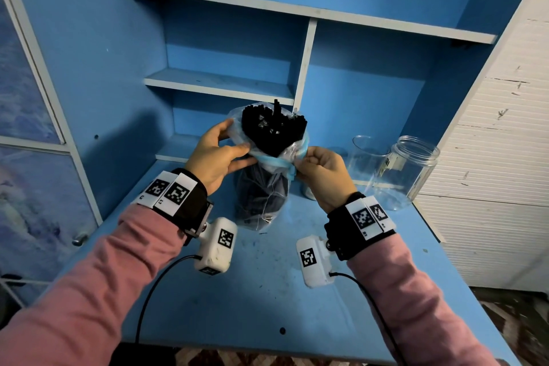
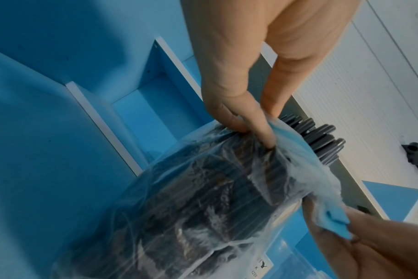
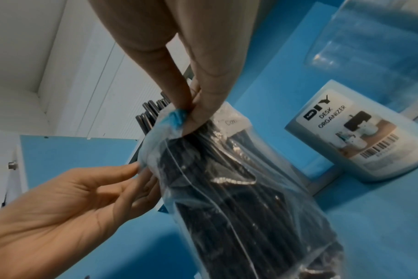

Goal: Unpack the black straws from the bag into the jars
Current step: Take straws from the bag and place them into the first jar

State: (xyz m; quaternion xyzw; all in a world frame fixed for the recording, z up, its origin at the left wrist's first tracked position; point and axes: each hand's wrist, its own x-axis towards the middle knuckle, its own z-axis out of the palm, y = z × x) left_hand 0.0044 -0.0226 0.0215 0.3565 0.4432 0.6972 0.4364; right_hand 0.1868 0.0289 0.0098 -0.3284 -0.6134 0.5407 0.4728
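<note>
- Because the clear plastic bag (image 1: 263,187) stands upright on the blue desk (image 1: 267,291) on its narrow bottom alone, it could topple if either hand lets go, and the loose black straws (image 1: 271,128) would spill across the surface.
- Left hand (image 1: 215,157): near the viewer's left of the bag, it pinches the rolled-down blue-edged rim between thumb and fingers (the left wrist view shows fingertips (image 2: 266,139) pressed into the film), wrist raised, palm turned toward the bag.
- Right hand (image 1: 322,171): on the opposite side, thumb and forefinger nip the blue rim tightly, other fingers curled under; too sharp a pull apart could tear the thin film.
- The straws poke out above the rim, one standing taller than the rest; in my judgement that one could snag or slip out first.
- Farther back to the right wait two open clear jars (image 1: 407,169), standing close together and easily knocked by a swinging bag; neither appears to hold straws yet.
</note>
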